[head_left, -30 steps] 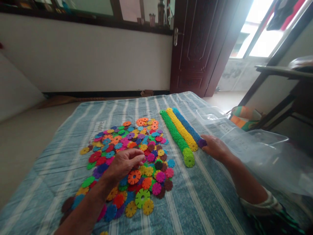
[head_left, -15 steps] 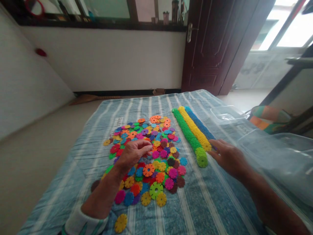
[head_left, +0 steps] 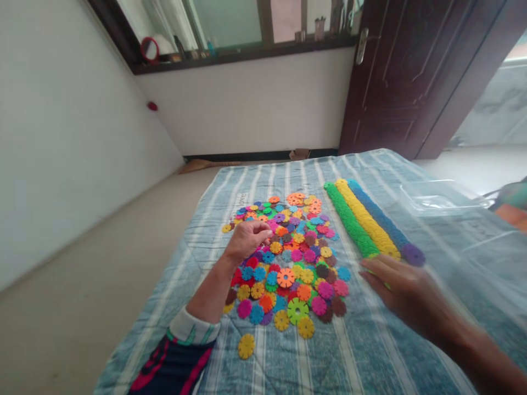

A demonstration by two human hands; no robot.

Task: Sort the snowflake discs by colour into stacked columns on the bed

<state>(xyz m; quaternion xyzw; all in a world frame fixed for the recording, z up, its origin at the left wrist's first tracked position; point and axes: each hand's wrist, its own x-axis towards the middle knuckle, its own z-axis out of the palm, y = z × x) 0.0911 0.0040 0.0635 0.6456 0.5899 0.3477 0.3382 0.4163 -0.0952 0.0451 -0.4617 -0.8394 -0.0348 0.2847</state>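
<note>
Slotted plastic flower discs in many colours lie in a loose pile (head_left: 286, 277) on the striped bedcover. Over the left part of the pile is my left hand (head_left: 248, 240), thumb and fingers pinched together; what they hold, if anything, I cannot make out. To the right, discs are stacked on edge in long rows: a green row (head_left: 349, 216), a yellow row (head_left: 366, 219) and a blue row (head_left: 379, 211) with a purple near end. My right hand (head_left: 397, 280), slightly blurred, closes around the near end of the green row and hides its light green discs.
A clear plastic box (head_left: 440, 197) stands at the right, with another clear container (head_left: 494, 258) nearer me. One yellow disc (head_left: 246, 346) lies apart in front of the pile. Beyond the bedcover (head_left: 193, 307) are a white wall and a dark red door (head_left: 403, 82).
My view has turned left, so the scene sits further right. My right hand has moved from the blue row's near end to the green row's end. My left hand stays pinched over the pile.
</note>
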